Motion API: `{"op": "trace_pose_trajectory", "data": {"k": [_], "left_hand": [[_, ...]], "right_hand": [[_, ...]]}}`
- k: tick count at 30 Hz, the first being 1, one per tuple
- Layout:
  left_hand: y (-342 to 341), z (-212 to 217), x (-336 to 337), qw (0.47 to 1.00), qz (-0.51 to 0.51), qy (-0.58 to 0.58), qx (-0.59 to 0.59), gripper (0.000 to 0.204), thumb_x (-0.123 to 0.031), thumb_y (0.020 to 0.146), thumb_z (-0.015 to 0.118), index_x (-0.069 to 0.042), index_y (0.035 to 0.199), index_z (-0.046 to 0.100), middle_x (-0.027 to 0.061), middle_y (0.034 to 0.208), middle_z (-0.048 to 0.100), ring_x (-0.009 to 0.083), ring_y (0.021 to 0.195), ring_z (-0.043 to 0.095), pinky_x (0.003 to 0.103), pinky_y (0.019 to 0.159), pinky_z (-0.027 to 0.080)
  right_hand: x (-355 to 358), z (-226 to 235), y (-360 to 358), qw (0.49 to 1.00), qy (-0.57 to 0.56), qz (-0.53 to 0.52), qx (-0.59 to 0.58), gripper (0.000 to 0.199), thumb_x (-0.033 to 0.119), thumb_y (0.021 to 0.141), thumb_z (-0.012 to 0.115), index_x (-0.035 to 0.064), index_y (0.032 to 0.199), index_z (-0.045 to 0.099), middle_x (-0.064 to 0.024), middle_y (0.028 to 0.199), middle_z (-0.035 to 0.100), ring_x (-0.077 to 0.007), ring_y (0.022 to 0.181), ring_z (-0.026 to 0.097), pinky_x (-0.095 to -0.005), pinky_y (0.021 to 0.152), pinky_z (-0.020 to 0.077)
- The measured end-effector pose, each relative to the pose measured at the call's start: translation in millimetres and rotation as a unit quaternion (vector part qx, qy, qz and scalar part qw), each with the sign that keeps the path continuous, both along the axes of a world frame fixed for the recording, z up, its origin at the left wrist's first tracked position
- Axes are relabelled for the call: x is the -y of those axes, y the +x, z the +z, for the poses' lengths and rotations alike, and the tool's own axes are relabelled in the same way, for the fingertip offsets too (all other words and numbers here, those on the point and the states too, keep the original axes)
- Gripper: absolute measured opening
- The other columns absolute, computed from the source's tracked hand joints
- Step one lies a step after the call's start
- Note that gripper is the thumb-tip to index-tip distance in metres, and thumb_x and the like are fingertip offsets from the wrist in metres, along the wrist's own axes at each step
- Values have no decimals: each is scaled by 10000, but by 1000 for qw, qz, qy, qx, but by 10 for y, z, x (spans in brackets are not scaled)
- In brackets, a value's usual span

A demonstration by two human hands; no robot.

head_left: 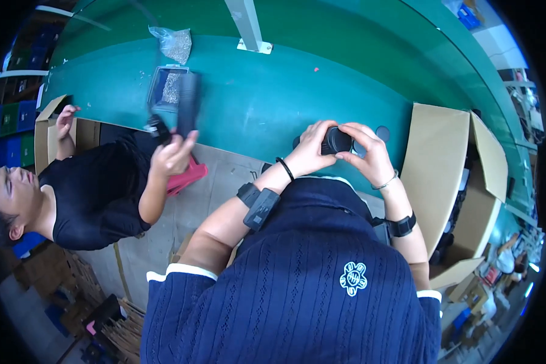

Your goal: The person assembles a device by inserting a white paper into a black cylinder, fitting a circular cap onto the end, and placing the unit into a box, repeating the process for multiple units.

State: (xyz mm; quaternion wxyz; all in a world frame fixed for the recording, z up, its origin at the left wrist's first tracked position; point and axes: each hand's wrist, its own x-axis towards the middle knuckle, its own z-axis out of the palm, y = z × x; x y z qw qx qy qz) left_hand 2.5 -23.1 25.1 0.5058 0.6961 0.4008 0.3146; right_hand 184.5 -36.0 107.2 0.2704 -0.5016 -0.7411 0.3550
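Observation:
Both my hands meet over the green bench around a black round part, short and cylindrical with a flat circular face. My left hand grips its left side, fingers wrapped behind it. On the other side my right hand curls round it, the thumb close to its lower edge. A dark disc lies on the bench just beyond my right hand. Part of another dark object shows beside my left hand, mostly covered. Something greyish under my right hand is largely hidden.
An open cardboard box holding black parts stands at my right. To the left, a co-worker in black holds a blurred dark object. A bin of small pieces, a plastic bag and a metal post are farther back.

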Motion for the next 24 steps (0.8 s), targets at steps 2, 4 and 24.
{"op": "trace_pose_trajectory", "data": {"k": [2, 4, 24], "left_hand": [[-3, 29, 12, 1000, 3, 7, -1, 671, -207, 705, 735, -58, 1279, 420, 172, 1210, 492, 363, 1167, 470, 438, 991, 380], [-4, 44, 29, 1000, -15, 8, -24, 688, -217, 701, 737, -48, 1286, 416, 171, 1215, 491, 362, 1168, 464, 446, 993, 367], [36, -70, 85, 1000, 11, -2, 4, 505, -412, 890, 561, -44, 1227, 479, 165, 1179, 510, 347, 1148, 447, 462, 976, 305]], "right_hand": [[1, -9, -20, 1000, 8, -9, -1, 525, 60, 661, 796, 30, 1154, 616, -149, 1169, 611, -314, 1097, 571, -376, 941, 464], [5, -38, -2, 999, 15, -6, 28, 533, 39, 656, 795, 29, 1160, 625, -143, 1170, 617, -295, 1108, 580, -357, 936, 471], [18, 8, -97, 993, 32, 4, 110, 473, 105, 638, 794, 6, 1081, 661, -123, 1110, 612, -300, 991, 577, -371, 851, 489]]}}
